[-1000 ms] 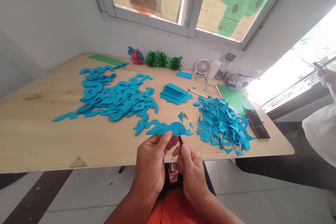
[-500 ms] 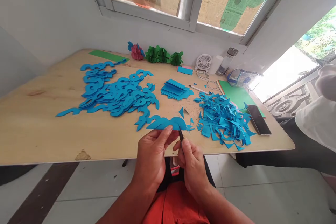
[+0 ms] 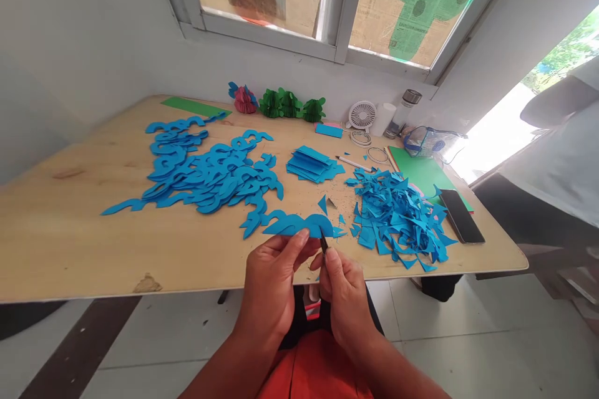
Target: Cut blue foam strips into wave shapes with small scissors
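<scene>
My left hand (image 3: 274, 280) pinches the lower edge of a blue piece of paper (image 3: 299, 224) with a wavy top, held just over the table's front edge. In my right hand (image 3: 344, 287) are scissors (image 3: 323, 242); their dark blades meet the paper's right end, and the handles are mostly hidden by my fingers. Left of my hands lies a heap of wavy cut blue paper strips (image 3: 210, 174). To the right is a pile of small blue paper scraps (image 3: 397, 212). Behind the held paper sits a stack of folded blue paper (image 3: 313, 163).
A phone (image 3: 462, 216) lies by the scraps on the table (image 3: 93, 243). Along the back stand green paper shapes (image 3: 285, 103), a small white fan (image 3: 362, 115) and a bottle (image 3: 402, 112). A person in a white top (image 3: 556, 149) is at the right.
The scissors stay at the paper's right end, and a small blue bit now shows below it near my right hand. The person at the right has shifted. The view has tilted slightly.
</scene>
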A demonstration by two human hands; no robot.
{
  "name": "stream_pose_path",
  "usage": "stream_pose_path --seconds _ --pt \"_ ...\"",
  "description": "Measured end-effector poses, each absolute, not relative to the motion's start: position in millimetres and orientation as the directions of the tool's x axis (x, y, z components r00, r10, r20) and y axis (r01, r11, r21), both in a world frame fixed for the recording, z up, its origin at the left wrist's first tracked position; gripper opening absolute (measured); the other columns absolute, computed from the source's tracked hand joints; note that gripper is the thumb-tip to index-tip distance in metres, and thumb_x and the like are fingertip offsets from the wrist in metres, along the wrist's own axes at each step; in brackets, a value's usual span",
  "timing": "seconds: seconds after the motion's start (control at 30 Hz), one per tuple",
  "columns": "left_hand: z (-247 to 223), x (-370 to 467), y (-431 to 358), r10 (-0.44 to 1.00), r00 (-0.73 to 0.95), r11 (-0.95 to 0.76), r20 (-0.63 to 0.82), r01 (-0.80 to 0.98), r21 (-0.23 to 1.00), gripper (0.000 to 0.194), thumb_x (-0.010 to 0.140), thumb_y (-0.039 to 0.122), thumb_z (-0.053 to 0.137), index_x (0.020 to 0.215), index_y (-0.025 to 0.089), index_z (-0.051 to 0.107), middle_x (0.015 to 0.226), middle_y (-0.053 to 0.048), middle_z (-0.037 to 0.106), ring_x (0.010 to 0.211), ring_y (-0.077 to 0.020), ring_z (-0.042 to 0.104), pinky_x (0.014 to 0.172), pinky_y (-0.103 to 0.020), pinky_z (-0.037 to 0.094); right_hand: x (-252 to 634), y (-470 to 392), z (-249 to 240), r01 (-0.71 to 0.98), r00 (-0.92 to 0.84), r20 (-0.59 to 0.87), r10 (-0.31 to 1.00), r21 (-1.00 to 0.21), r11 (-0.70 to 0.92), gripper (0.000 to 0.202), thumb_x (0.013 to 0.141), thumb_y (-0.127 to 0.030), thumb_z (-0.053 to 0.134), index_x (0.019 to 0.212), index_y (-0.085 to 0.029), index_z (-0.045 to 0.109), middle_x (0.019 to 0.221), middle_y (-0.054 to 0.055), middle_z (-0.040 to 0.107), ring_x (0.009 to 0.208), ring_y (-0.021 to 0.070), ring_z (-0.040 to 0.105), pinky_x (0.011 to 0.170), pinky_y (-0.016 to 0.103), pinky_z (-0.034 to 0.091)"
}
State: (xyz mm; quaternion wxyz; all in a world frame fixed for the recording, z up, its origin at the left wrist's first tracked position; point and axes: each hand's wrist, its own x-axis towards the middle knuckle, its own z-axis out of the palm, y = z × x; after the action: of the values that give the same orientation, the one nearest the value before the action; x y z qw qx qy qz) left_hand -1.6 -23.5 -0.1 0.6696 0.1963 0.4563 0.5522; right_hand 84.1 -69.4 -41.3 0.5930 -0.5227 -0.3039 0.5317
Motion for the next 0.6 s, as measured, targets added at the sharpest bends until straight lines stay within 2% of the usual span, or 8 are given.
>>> stream_pose_path --seconds 0.37,0.6 --pt "0.6 -5.9 -23.3 0.923 0.002 0.329 -0.385 -0.525 0.785 0.014 0.054 0.025 0.082 0.058 0.017 0.072 0.062 -0.003 0.073 0.067 -0.0188 0.069 0.076 -0.032 0.054 87.8 -69.4 -43.5 -0.299 0.242 -0.240 0.940 -0.940 -0.163 0.045 0.085 -0.060 0.056 0.070 -0.018 0.059 0.043 -0.010 0.029 0.039 0.0071 0.021 0.039 0.023 0.014" --pt "2.8 -8.9 -22.5 0.921 0.012 0.346 -0.389 -0.483 0.804 0.014 0.054 0.027 0.082 0.057 0.016 0.073 0.061 -0.004 0.073 0.064 -0.0185 0.068 0.073 -0.031 0.054 92.4 -70.5 -43.5 -0.283 0.195 -0.207 0.959 -0.948 -0.148 0.045 0.086 -0.058 0.056 0.071 -0.016 0.060 0.045 -0.010 0.028 0.042 0.0075 0.020 0.041 0.023 0.014"
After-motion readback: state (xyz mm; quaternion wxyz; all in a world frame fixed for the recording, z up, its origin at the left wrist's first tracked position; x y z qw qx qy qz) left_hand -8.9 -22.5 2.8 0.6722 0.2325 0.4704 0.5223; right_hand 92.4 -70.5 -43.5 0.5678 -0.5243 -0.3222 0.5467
